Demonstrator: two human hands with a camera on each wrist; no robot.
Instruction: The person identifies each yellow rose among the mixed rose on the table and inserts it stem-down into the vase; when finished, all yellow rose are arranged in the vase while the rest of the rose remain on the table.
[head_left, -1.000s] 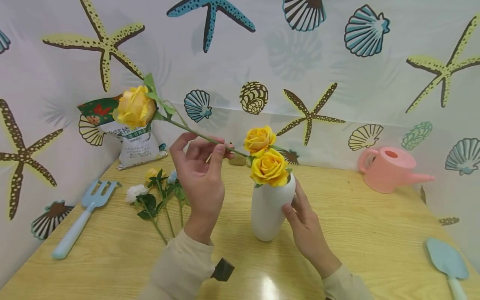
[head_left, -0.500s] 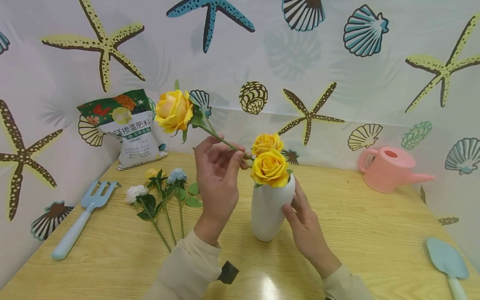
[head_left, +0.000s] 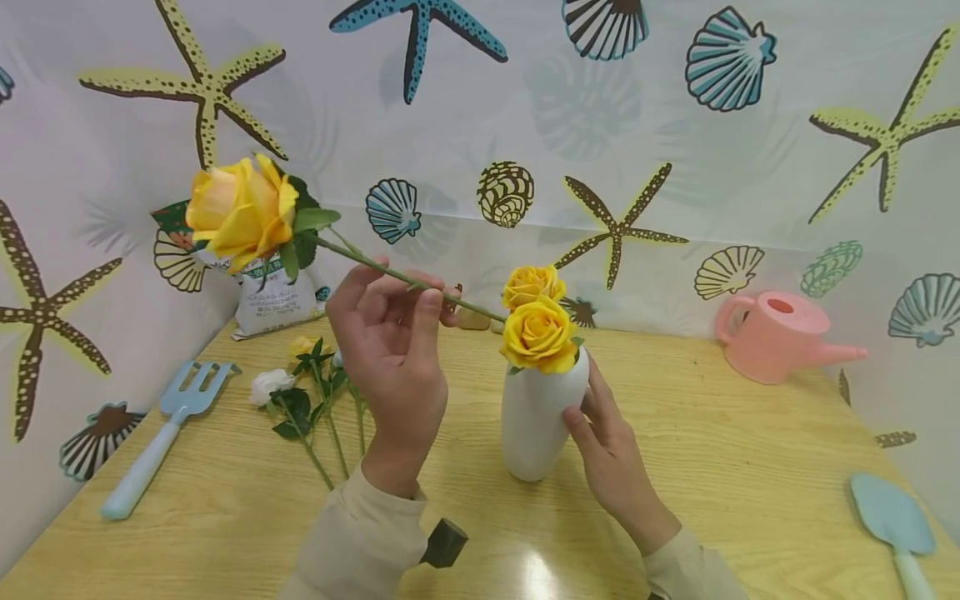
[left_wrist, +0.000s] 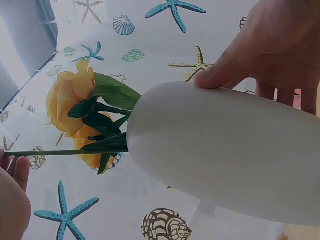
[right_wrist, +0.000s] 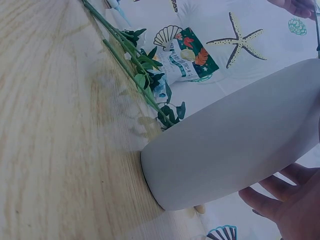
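Yellow rose [head_left: 242, 208]: pinched in left hand [head_left: 392, 362], thumb against fingers | slanting lengthwise from upper left of these fingers down rightward toward white vase [head_left: 534, 421], behind two roses [head_left: 538, 336] | nearer to left than to right hand [head_left: 617, 468], curled round vase | above wooden table [head_left: 720, 450], before shell-printed cloth [head_left: 465, 125]

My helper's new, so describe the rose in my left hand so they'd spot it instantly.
On the wooden table, find the white vase held by the right hand. Left of it, the left hand pinches a green stem slanting up to a yellow rose. Unlike the two yellow roses at the vase's mouth and the flowers on the table, it's held in midair.
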